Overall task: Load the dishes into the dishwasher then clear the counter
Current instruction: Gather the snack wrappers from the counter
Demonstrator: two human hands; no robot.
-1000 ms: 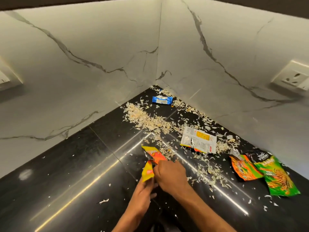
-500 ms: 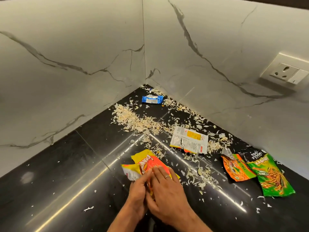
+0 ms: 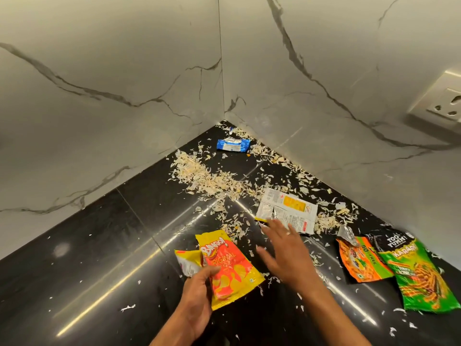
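A yellow and orange crisp packet [image 3: 228,267], flattened and printed with a red logo, is held low in the middle of the view, just above a glossy black desk [image 3: 99,245]. The left hand [image 3: 198,295] holds it from below; its grip is a pinch, thumb on the printed front and fingers curled behind the packet's lower left part. A torn silver-lined flap sticks out to the packet's left.

The right hand [image 3: 287,253] hovers just right of the packet, its grip wide, fingers straight and spread, holding nothing. A ring shows on one finger. Its fingertips reach the near edge of a white and yellow wrapper [image 3: 289,211] lying flat on the desk; whether they touch it cannot be told.

Further right, near the wall, an orange snack packet [image 3: 359,260] lies flat, with a green snack packet [image 3: 421,275] overlapping its right side. A small blue and white wrapper [image 3: 233,145] lies deep in the corner where the two walls meet.

Pale peel flakes [image 3: 207,177] are scattered thickly from the corner towards the hands, thinning to stray bits across the desk.

The walls [image 3: 112,83] are white marble with grey veins. A white wall socket [image 3: 441,102] sits at the right edge
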